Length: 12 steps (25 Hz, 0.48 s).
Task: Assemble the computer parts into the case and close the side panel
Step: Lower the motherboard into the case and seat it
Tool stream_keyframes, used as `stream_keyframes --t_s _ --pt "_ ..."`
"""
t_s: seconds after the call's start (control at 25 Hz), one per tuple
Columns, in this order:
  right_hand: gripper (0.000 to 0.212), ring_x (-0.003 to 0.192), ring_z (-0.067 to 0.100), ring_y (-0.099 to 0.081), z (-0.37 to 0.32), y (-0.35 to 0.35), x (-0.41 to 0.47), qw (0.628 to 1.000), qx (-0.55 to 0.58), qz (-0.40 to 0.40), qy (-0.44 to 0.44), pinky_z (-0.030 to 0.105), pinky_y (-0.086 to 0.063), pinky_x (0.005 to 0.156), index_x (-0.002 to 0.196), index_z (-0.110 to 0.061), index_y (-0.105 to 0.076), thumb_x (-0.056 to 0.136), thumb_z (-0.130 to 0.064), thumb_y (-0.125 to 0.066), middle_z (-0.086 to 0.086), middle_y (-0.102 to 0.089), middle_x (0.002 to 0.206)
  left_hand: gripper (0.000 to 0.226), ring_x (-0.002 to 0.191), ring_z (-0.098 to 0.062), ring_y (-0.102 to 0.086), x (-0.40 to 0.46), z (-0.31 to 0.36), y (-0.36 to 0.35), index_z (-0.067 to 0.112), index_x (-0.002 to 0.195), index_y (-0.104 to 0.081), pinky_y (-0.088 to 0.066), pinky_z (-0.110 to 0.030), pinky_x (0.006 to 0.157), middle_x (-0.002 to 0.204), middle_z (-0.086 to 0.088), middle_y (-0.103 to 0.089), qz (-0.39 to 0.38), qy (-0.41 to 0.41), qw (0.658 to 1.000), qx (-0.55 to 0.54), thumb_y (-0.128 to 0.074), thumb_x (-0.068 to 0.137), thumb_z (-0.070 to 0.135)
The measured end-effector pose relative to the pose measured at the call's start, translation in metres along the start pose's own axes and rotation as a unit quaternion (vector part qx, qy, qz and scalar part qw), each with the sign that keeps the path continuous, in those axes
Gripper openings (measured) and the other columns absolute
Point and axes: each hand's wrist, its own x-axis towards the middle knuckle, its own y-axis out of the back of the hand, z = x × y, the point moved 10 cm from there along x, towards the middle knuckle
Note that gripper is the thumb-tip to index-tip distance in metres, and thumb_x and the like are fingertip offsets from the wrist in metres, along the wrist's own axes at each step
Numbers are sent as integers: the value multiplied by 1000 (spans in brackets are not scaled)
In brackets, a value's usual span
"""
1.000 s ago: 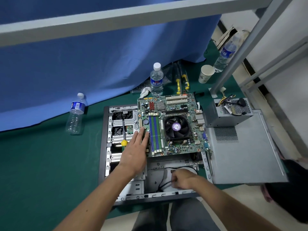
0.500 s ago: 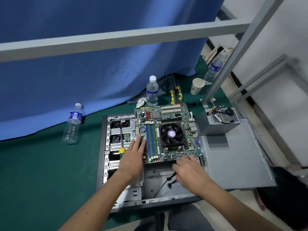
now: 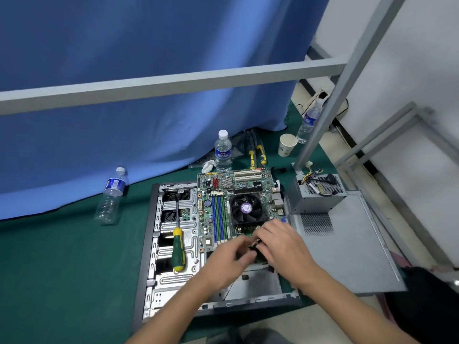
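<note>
A grey metal crossbar (image 3: pixel 173 83) spans overhead. Open green mat (image 3: pixel 62 269) lies left of the grey open computer case (image 3: pixel 146 256). The green-and-yellow screwdriver (image 3: pixel 178 249) lies across its drive cage; the grey steel side panel (image 3: pixel 347 244) and grey boxy power supply (image 3: pixel 315 197) crowd the right.

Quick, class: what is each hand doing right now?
Left hand: fingers curled, pinching a small black connector.
Right hand: fingers curled on the same connector, near the motherboard.
</note>
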Motion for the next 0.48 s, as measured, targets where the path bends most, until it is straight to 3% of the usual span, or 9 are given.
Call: stream_keyframes --t_s 0.12,0.24,0.36,0.48 --pt "19 77 21 -60 5 2 -5 1000 -2 -4 -1 32 -51 68 85 -15 -68 72 -12 -82 -2 -63 82 6 73 -8 -55 -5 1 5 27 101 -63 -46 -24 68 83 0 -63 14 18 998 -64 -59 98 25" --pt "12 87 20 -58 32 -1 -15 997 22 -9 -76 33 -52 74 93 -12 -67 83 -7 -71 0 -63 92 21 67 -7 -57 -16 -8 11 22 77 -64 -45 -21 67 72 4 -62 22 51 983 -175 -60 96 29" --pt "12 94 17 -53 60 5 -30 990 51 10 -130 33 -50 78 101 -13 -65 90 -9 -66 -3 -62 99 33 69 -22 -54 -23 -21 19 23 65 -59 -42 -37 76 68 -2 -57 69 99 961 -250 -63 93 39" --pt "13 94 15 -53 77 12 -37 986 72 12 -149 31 -49 79 104 -15 -63 91 -14 -65 -6 -62 100 37 66 -23 -43 -26 -19 15 23 59 -56 -35 -42 76 64 -4 -51 77 109 956 -261 -64 92 38"
